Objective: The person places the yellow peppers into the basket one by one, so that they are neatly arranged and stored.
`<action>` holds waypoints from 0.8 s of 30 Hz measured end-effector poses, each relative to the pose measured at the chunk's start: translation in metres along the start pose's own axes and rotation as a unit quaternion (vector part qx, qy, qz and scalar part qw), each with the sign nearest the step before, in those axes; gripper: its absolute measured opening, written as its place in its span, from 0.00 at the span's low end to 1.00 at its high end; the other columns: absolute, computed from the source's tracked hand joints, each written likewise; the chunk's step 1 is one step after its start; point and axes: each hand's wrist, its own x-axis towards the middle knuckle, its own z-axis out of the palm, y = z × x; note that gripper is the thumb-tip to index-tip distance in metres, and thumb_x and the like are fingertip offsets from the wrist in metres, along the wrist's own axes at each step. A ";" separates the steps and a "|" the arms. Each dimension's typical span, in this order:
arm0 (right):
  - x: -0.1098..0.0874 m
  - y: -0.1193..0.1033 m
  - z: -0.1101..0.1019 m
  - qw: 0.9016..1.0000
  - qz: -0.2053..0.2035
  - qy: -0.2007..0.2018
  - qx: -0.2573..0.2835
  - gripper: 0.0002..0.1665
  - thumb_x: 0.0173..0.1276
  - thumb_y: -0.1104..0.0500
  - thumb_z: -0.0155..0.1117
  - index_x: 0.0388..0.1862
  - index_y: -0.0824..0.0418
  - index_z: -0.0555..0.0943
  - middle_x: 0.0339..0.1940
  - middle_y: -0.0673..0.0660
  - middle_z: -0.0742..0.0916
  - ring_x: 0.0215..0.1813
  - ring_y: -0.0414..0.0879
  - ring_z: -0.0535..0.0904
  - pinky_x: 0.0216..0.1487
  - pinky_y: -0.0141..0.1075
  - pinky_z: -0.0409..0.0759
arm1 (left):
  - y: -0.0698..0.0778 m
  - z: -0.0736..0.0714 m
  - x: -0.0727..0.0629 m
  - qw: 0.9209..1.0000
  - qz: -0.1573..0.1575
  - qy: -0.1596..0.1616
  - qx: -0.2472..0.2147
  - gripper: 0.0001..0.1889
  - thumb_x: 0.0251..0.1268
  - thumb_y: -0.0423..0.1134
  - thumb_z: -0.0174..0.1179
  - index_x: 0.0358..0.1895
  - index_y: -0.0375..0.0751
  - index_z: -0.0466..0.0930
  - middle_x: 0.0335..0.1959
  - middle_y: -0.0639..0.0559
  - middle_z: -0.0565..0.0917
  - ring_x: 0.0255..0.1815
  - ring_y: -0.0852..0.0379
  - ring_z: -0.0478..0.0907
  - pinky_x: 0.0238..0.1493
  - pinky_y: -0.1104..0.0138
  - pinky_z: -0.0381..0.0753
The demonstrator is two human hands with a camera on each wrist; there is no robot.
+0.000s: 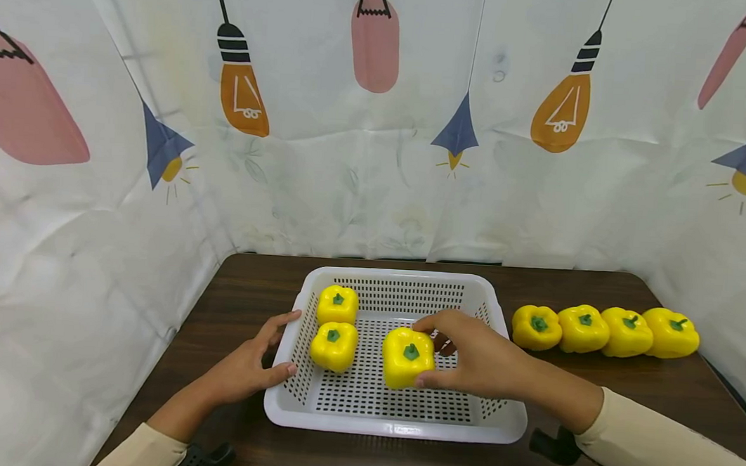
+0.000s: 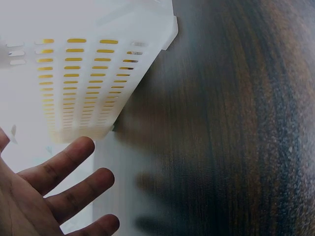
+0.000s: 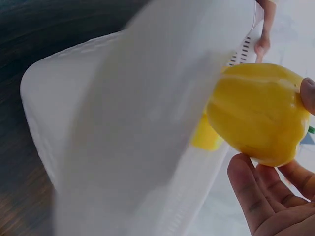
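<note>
Over the middle of a white perforated plastic basket [image 1: 394, 428], my right hand [image 1: 468, 350] holds a yellow bell pepper [image 1: 404, 368] between thumb and fingers. The same bell pepper [image 3: 261, 113] fills much of the right wrist view, gripped by fingertips [image 3: 243, 172]. Two more yellow peppers, a rear one [image 1: 337, 307] and a front one [image 1: 333, 350], sit along the basket's left side. My left hand [image 1: 248, 367] is at the basket's left rim, thumb and index finger extended. In the left wrist view its fingers [image 2: 83, 194] are spread beside the perforated wall [image 2: 74, 93].
A row of several yellow bell peppers [image 1: 627, 334] lies on the dark wooden table [image 1: 593, 385] to the right of the basket. A white printed cloth [image 1: 350, 189] hangs behind the table and along both sides.
</note>
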 end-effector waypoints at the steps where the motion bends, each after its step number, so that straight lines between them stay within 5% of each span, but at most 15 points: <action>1: 0.001 -0.001 0.001 1.000 0.001 -0.002 0.000 0.44 0.55 0.34 0.79 0.66 0.51 0.77 0.58 0.45 0.81 0.49 0.41 0.80 0.49 0.40 0.82 | 0.000 0.000 0.000 1.000 -0.001 0.000 -0.001 0.45 0.68 0.48 0.64 0.81 0.63 0.44 0.64 0.36 0.74 0.46 0.56 0.83 0.45 0.61 0.82; 9: 0.008 -0.005 0.011 0.999 -0.030 -0.010 -0.008 0.43 0.56 0.35 0.79 0.65 0.53 0.77 0.57 0.46 0.82 0.48 0.41 0.81 0.48 0.38 0.82 | 0.000 0.000 0.000 1.000 -0.006 -0.003 -0.004 0.45 0.68 0.49 0.64 0.81 0.64 0.44 0.64 0.36 0.74 0.46 0.56 0.83 0.45 0.62 0.82; 24: 0.014 -0.016 0.023 0.999 -0.023 -0.024 -0.004 0.43 0.55 0.33 0.78 0.65 0.50 0.77 0.56 0.43 0.81 0.48 0.40 0.80 0.48 0.35 0.81 | 0.001 0.000 0.000 1.000 0.000 -0.005 -0.006 0.45 0.68 0.48 0.64 0.81 0.63 0.44 0.64 0.36 0.74 0.45 0.56 0.84 0.44 0.63 0.82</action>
